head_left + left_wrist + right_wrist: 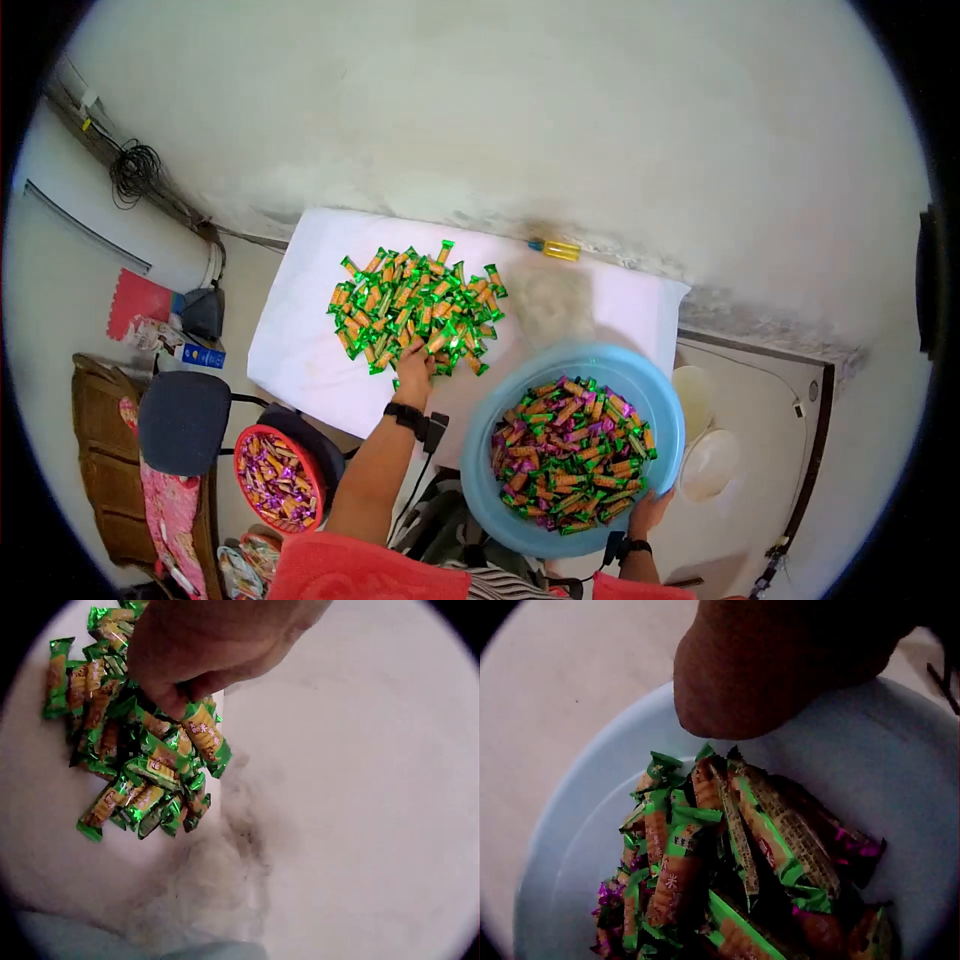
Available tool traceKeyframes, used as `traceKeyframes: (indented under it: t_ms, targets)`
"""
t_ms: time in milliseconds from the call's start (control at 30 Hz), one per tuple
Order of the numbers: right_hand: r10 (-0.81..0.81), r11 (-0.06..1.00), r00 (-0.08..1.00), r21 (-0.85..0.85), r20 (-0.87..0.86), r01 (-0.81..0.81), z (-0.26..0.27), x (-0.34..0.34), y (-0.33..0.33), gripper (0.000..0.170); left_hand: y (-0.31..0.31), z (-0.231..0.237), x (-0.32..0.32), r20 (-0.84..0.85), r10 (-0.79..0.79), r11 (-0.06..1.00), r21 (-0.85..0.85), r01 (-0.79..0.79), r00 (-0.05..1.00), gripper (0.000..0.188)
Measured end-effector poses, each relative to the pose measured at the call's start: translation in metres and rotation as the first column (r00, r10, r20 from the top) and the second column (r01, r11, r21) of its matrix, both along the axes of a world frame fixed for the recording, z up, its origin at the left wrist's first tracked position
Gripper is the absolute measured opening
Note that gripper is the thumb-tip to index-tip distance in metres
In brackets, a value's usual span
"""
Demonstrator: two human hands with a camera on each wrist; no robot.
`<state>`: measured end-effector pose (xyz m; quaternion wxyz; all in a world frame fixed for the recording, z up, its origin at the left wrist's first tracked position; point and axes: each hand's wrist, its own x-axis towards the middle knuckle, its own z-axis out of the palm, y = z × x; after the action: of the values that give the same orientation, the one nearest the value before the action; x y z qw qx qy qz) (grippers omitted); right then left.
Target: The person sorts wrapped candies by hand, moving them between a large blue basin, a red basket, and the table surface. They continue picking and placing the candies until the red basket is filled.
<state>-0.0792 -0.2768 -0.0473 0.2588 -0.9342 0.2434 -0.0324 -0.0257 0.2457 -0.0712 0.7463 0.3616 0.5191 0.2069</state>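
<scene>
Many green-and-orange wrapped snacks [400, 300] lie heaped on a white-covered table [300, 350]. At the heap's near edge my left hand [416, 372] pinches one green packet [206, 739], as the left wrist view shows close up. A large light-blue basin [480, 490] holds mixed green and purple packets [570, 450]. My right hand [650, 512] grips the basin's near right rim; in the right wrist view the hand [772, 675] is over the rim and its fingertips are hidden.
A red basket [318, 480] of purple packets stands at the lower left, beside a dark chair [185, 423]. A yellow-handled tool [560, 250] lies at the table's far edge by the wall. Pale round containers [708, 465] are on the floor right of the basin.
</scene>
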Motion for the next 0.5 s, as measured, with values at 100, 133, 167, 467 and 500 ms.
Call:
traceKeyframes:
  t_ms: [100, 133, 167, 467, 500]
  targets:
    - [0.043, 0.999, 0.999, -0.014, -0.018, -0.043, 0.001, -0.002, -0.004, 0.051, 0.010, -0.016, 0.007, 0.031, -0.103, 0.988, 0.119, 0.099, 0.994, 0.015]
    - [0.045, 0.999, 0.998, -0.014, -0.035, -0.046, -0.003, -0.003, -0.008, 0.052, 0.010, -0.025, 0.000, 0.033, -0.101, 0.989, 0.112, 0.097, 0.994, 0.015]
    - [0.047, 0.999, 0.998, -0.012, -0.047, -0.047, -0.005, -0.002, -0.011, 0.052, 0.007, -0.031, -0.010, 0.058, -0.177, 0.981, 0.092, 0.171, 0.983, 0.009]
    - [0.152, 0.986, 0.980, 0.085, -0.126, -0.142, -0.019, 0.007, -0.029, 0.069, -0.051, 0.008, -0.185, -0.399, -0.675, 0.593, 0.207, 0.778, 0.621, 0.031]
    - [0.169, 0.983, 0.979, 0.092, -0.116, -0.158, -0.015, 0.010, -0.029, 0.069, -0.053, 0.005, -0.205, -0.528, -0.675, 0.443, 0.270, 0.855, 0.516, 0.032]
